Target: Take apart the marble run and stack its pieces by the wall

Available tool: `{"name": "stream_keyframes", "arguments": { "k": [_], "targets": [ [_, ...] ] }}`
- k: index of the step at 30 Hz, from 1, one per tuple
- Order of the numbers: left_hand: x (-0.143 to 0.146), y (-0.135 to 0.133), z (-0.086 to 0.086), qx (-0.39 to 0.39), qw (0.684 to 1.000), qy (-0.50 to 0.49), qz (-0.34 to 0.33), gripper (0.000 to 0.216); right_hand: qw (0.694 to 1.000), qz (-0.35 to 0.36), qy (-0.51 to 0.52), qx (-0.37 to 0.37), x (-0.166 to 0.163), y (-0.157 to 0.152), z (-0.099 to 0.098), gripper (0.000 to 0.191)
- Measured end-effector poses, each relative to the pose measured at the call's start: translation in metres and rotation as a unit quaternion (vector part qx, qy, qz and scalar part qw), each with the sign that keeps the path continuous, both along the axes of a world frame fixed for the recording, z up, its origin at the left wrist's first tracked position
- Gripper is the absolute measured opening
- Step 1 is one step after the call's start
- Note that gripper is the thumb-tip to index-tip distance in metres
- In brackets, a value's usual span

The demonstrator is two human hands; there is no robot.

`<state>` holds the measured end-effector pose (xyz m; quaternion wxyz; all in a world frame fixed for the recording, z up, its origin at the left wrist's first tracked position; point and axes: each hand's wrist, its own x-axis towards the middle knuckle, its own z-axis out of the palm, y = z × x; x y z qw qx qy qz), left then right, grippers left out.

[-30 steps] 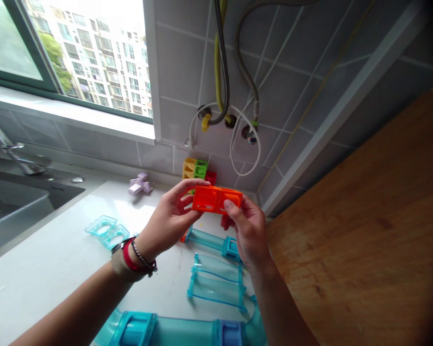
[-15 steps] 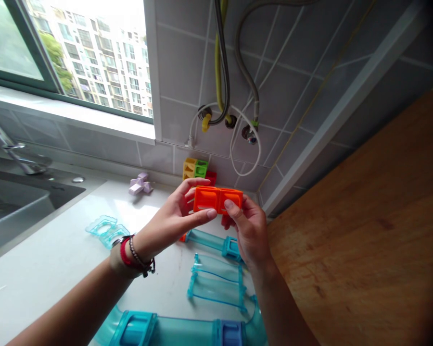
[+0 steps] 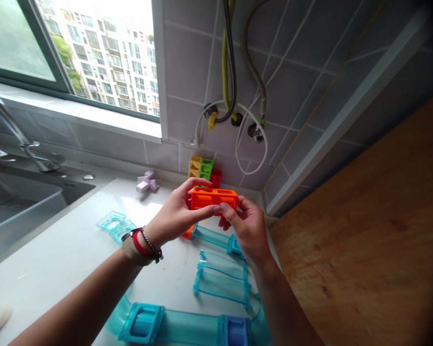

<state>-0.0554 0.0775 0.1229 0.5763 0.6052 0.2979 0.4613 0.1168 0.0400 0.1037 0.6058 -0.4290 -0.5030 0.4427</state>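
While the white desk (image 3: 57, 274) stretches below, a big clear teal tube (image 3: 193, 327) lies on it toward 6 o'clock. The left hand (image 3: 176, 211) comes in from 7 o'clock and the right hand (image 3: 249, 228) from 5, each grip pinching one end of the same orange piece (image 3: 214, 197), which is held above the desk, near the middle of the view. Its long axis runs almost level, from 9 to 3 o'clock, a broad side facing the wearer and a narrower, slotted side turned toward 12. Bright orange and boxy, it shows two rounded recesses side by side, with both thumbs over its lower edge. Smaller in view, a yellow-and-green block (image 3: 201, 167) sits at 11 o'clock from it, and a pale purple block (image 3: 146, 183) just past 9.
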Motion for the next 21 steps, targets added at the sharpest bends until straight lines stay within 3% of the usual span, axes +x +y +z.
{"name": "stream_keyframes", "arguments": {
  "k": [3, 7, 9, 11, 15, 18, 21],
  "targets": [
    [-0.004, 0.009, -0.003, -0.031, 0.999, -0.020, -0.004, 0.059, 1.000, -0.011, -0.017, 0.021, -0.001, 0.001, -0.002, 0.033],
    [-0.012, 0.032, -0.022, -0.102, 0.990, -0.039, 0.087, 0.062, 0.993, -0.069, -0.081, 0.042, 0.000, 0.007, -0.011, 0.036],
    [-0.015, 0.044, -0.037, -0.155, 0.978, -0.060, 0.127, 0.064, 0.988, -0.056, -0.141, 0.017, -0.002, 0.011, -0.019, 0.035],
    [-0.018, 0.052, -0.052, -0.203, 0.965, -0.085, 0.140, 0.067, 0.975, 0.002, -0.223, -0.013, -0.005, 0.012, -0.030, 0.034],
    [-0.016, 0.058, -0.075, -0.227, 0.963, -0.067, 0.125, 0.068, 0.902, 0.112, -0.416, -0.034, -0.012, 0.007, -0.056, 0.049],
    [-0.010, 0.060, -0.089, -0.221, 0.967, -0.043, 0.120, 0.069, 0.831, 0.126, -0.538, -0.071, -0.014, 0.007, -0.077, 0.075],
    [-0.004, 0.065, -0.102, -0.206, 0.970, -0.046, 0.122, 0.061, 0.772, 0.125, -0.613, -0.112, -0.013, 0.019, -0.094, 0.083]
  ]
}}
